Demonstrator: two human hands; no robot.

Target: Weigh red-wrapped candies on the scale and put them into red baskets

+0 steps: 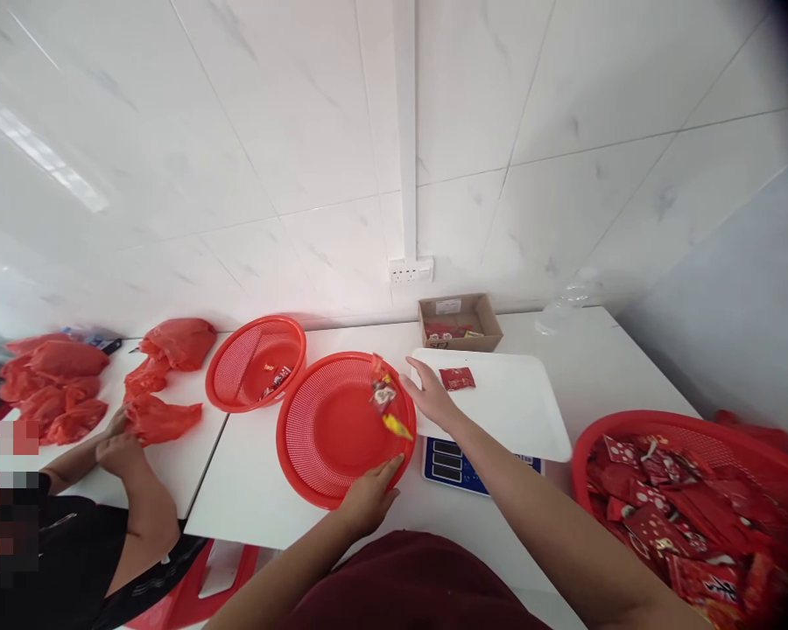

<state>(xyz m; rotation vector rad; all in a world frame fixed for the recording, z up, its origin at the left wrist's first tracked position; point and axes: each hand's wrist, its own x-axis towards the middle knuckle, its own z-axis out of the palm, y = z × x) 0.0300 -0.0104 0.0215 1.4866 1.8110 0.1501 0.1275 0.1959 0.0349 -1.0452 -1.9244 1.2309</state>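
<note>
My left hand (369, 500) grips the near rim of a red plastic basket (308, 477), fingers over the inside and thumb outside. Several small wrapped packets (384, 398), blurred, are at the basket's right inner side, with a yellow packet (397, 427) below them. My right hand (433, 398) is open, fingers apart, between the basket's right rim and the white tray (512, 402) of a weighing scale. One red packet (457, 378) lies flat on that tray, beyond my right hand. The blue scale front (456, 464) shows partly under my right forearm.
A second red basket (220, 372) holds a few packets. A cardboard box (486, 332) with packets stands by the wall. At right is a large red basket (594, 429) full of red packets. A co-worker's hands (119, 442) touch a red bag (164, 420); more bags (59, 385) lie left.
</note>
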